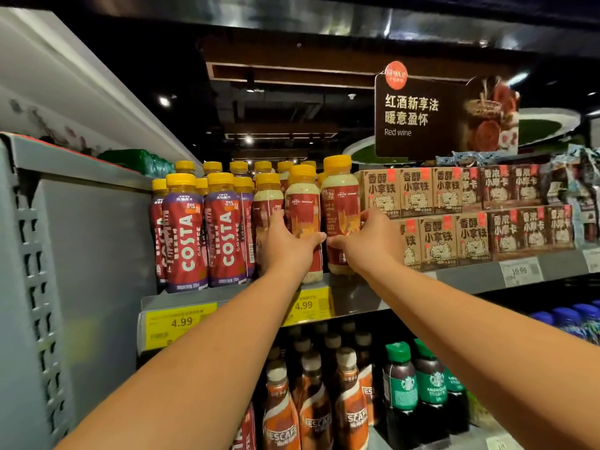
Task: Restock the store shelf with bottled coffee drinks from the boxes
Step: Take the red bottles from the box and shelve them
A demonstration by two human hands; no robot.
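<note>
Two cream-and-red Costa coffee bottles with yellow caps stand at the front of the upper shelf (357,300). My left hand (285,245) grips the left cream bottle (303,206) around its lower half. My right hand (370,241) grips the right cream bottle (339,203), which stands slightly higher and nearer the shelf's front edge. Purple-and-red Costa bottles (185,228) stand in rows to the left, and more yellow caps show behind.
Brown latte carton packs (435,216) are stacked right of the bottles. Yellow 4.99 price tags (180,323) hang on the shelf edge. Nescafe bottles (311,414) and green-capped Starbucks bottles (415,384) fill the lower shelf. A grey upright panel (42,287) bounds the left. A red wine sign (444,118) hangs above.
</note>
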